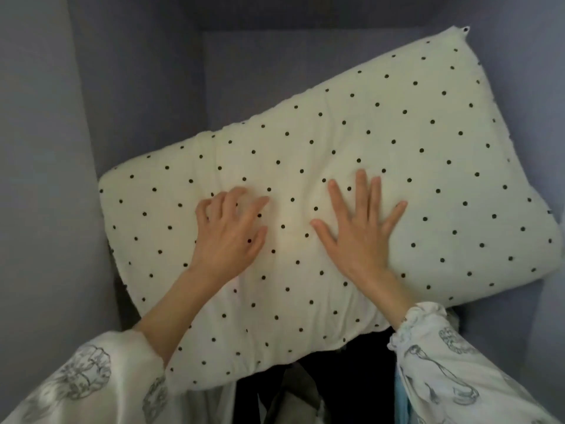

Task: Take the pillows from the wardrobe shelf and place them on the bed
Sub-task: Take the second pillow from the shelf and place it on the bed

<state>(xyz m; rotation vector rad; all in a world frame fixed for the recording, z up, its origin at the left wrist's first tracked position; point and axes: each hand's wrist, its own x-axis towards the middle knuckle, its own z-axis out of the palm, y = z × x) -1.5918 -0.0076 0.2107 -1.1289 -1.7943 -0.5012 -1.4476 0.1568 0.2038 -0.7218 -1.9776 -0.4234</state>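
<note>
A cream pillow [351, 154] with small black dots lies tilted across the wardrobe shelf, its right end higher and deeper in. My left hand [229, 231] rests on its middle with fingers curled into the fabric. My right hand [360, 221] lies flat beside it, fingers spread, pressing on the pillow. Neither hand has the pillow lifted. The pillow's near edge overhangs the shelf front. No bed is in view.
Grey-lilac wardrobe walls [46, 179] close in on the left, back and right. Below the shelf front, dark hanging clothes [305, 390] show between my patterned white sleeves [458, 368].
</note>
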